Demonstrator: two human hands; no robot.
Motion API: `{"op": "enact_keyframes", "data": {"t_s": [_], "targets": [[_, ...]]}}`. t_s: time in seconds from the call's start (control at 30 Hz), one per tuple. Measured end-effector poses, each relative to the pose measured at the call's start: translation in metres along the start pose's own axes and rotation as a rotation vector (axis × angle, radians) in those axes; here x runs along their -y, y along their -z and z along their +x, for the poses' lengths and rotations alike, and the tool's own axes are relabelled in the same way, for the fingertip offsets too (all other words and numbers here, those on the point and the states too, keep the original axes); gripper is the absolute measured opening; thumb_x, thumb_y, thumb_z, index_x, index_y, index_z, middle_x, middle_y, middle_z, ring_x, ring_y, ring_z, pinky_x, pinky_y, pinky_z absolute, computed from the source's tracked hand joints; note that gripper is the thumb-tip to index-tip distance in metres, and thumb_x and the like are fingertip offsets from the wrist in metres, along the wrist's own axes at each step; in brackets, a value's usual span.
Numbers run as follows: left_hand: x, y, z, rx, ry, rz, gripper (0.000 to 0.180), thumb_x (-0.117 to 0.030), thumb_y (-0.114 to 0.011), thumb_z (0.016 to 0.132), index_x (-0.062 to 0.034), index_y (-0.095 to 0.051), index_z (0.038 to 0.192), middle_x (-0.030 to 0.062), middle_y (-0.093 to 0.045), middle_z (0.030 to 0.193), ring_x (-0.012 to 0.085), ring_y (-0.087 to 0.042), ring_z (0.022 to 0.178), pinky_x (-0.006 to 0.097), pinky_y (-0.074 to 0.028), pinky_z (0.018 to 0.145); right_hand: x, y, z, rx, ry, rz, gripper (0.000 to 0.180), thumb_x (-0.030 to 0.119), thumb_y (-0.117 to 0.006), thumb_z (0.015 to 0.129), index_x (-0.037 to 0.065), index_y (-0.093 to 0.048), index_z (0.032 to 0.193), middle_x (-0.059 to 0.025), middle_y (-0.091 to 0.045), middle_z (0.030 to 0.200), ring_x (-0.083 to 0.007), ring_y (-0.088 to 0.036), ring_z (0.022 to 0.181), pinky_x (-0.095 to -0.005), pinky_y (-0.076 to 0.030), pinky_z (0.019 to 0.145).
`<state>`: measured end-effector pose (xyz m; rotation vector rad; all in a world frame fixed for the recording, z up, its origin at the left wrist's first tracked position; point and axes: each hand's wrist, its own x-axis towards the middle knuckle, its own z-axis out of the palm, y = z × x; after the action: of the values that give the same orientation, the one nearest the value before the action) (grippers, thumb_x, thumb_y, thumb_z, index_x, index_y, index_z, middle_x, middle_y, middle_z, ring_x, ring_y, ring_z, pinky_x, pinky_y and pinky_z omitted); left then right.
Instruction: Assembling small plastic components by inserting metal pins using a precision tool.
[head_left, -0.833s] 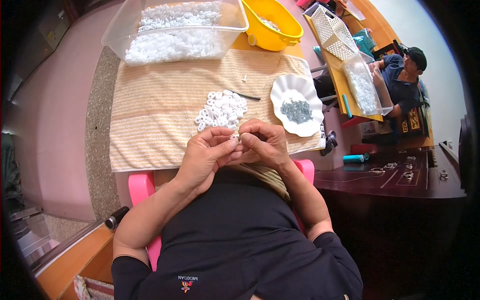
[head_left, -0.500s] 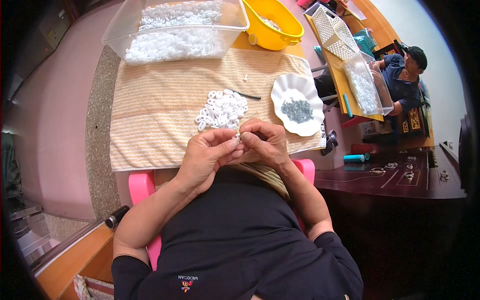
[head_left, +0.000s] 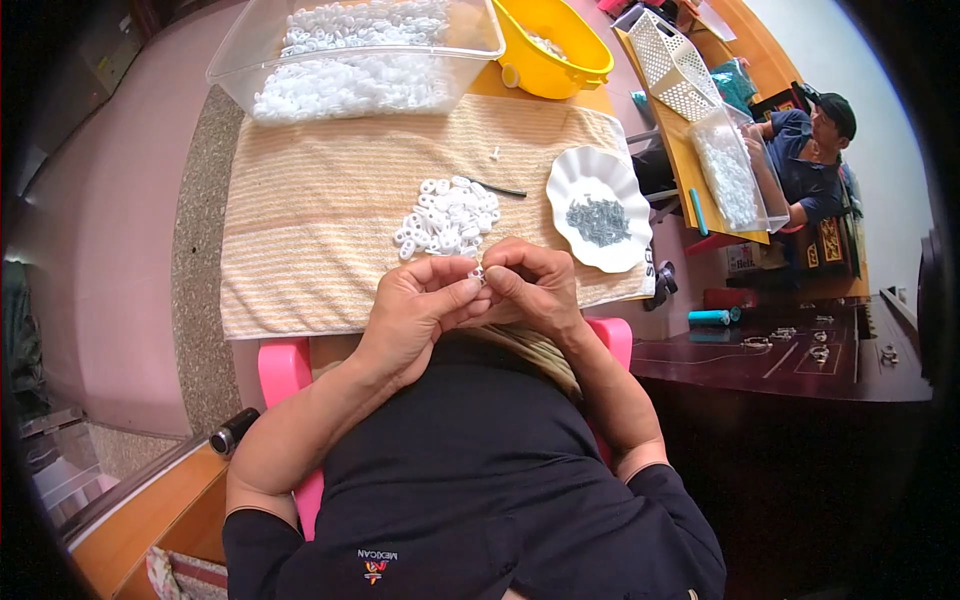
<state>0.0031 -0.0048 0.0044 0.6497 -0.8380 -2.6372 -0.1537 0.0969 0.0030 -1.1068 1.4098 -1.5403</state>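
Note:
My left hand (head_left: 425, 295) and my right hand (head_left: 535, 285) meet at the near edge of the towel (head_left: 310, 220), fingertips pinched together. Between them is a small white plastic piece (head_left: 478, 272), mostly hidden by the fingers. Just beyond the hands lies a heap of small white oval plastic pieces with holes (head_left: 448, 217). A thin dark rod (head_left: 498, 188) touches the far side of that heap. One small white piece (head_left: 495, 153) lies alone farther off. To the right, a white scalloped dish (head_left: 570, 178) holds many small grey pieces (head_left: 598, 222).
A clear bin (head_left: 485, 45) full of white pieces and a yellow tub (head_left: 590, 75) stand at the far edge. At right, a person (head_left: 810, 150) sits at another table with a clear box of white pieces (head_left: 725, 180). A pink chair (head_left: 283, 372) is under me.
My hands stay pinched together in nearly the same place. The table and its things appear shifted very slightly to the right in the picture.

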Motion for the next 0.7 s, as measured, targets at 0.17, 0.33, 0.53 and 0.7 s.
{"op": "enact_keyframes", "data": {"t_s": [0.17,0.33,0.53,0.7], "targets": [[0.002,0.001,0.001,-0.010,-0.006,0.004,0.016,-0.003,-0.063,0.089,0.0018,-0.061,0.104,0.0080,-0.066,0.091,0.0131,-0.065,0.080,0.025,-0.056,0.075,0.003,0.000,0.000,0.014,-0.005,-0.025,0.006,-0.001,-0.061,0.089,-0.006,-0.064,0.091,-0.0079,-0.062,0.090,-0.0109,-0.062,0.074,-0.0221,-0.052,0.064],[0.003,0.000,0.000,-0.019,-0.031,0.009,0.016,-0.004,-0.064,0.088,0.0023,-0.062,0.103,0.0080,-0.067,0.090,0.0128,-0.066,0.078,0.024,-0.056,0.074,0.008,-0.002,0.000,0.019,-0.034,-0.059,0.006,0.001,-0.061,0.089,-0.005,-0.064,0.089,-0.0058,-0.063,0.085,-0.0092,-0.061,0.074,-0.0218,-0.051,0.065],[0.003,0.001,0.000,-0.026,-0.022,0.060,0.019,-0.001,-0.064,0.087,0.0022,-0.062,0.106,0.0095,-0.067,0.092,0.0147,-0.066,0.081,0.026,-0.057,0.076,0.006,0.002,0.000,0.059,-0.002,-0.124,0.008,0.003,-0.061,0.090,-0.004,-0.063,0.087,-0.0040,-0.063,0.082,-0.0080,-0.061,0.073,-0.0214,-0.050,0.065],[0.006,0.000,-0.001,-0.035,-0.046,0.083,0.018,-0.001,-0.063,0.088,0.0027,-0.062,0.105,0.0097,-0.068,0.092,0.0149,-0.066,0.080,0.026,-0.057,0.076,0.013,-0.003,-0.001,0.058,-0.076,-0.085,0.012,0.005,-0.061,0.091,-0.005,-0.062,0.085,-0.0055,-0.061,0.080,-0.0084,-0.057,0.070,-0.0217,-0.047,0.062]]}}
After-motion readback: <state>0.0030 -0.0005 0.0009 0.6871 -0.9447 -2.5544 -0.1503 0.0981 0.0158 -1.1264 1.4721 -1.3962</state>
